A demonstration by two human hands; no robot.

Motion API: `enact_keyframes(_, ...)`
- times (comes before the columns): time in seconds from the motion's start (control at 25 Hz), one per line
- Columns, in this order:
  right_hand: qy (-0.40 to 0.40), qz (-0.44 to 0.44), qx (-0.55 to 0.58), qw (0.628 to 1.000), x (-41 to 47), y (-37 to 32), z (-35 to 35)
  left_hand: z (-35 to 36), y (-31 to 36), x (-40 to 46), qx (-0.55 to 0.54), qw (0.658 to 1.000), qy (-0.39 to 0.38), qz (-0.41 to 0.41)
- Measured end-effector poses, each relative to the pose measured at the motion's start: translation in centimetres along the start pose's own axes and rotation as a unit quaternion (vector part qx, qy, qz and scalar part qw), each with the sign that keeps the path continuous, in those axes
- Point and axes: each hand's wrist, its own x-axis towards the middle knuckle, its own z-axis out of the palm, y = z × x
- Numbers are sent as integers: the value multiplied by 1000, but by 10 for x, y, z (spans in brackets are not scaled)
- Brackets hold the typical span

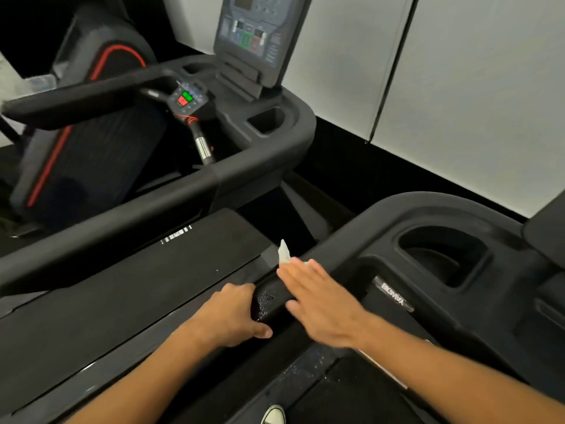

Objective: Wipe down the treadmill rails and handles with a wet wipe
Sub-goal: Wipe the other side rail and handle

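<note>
Nearest: left hand point(232, 313) grips rail point(269, 301), fingers curled round it. Right hand point(321, 301), fingers straight, presses wipe point(284, 252) flat on rail just beyond. Rail's long axis runs away up-right toward cup holder point(443, 255); unwiped length likely ahead of right hand.

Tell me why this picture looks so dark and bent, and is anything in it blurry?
In the head view, the wide lens bows the treadmill rails and the wall panels. Light is dim; the black machines swallow detail while the panels show pale. The right hand pressing the wet wipe is smeared by motion; the left hand gripping the handle is sharper. Wet specks glint there.
</note>
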Motion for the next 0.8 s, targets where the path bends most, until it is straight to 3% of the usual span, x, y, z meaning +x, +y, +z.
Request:
enact_keyframes(0.08,-1,37,-34,999,4,50,-11,5,-4,-4,-6,1000,18,-8)
enact_keyframes(0.16,3,127,-40,991,1,105,-21,8,-4,-5,-15,999,27,-9)
enact_keyframes(0.28,38,207,31,977,3,100,-25,8,-3,-3,-12,1000,21,-12)
enact_keyframes(0.48,11,56,143,988,-1,-54,13,2,2,-1,-5,1000,19,-2)
enact_keyframes(0.6,3,-14,66,998,-4,-13,-3,6,-4,-14,-38,999,35,-14)
enact_keyframes(0.68,-2,28,6,1000,-4,37,-14,11,-18,-29,-15,997,63,-32)
enact_keyframes(0.8,11,157,64,986,-4,51,-14,18,-41,-53,1,993,90,-76)
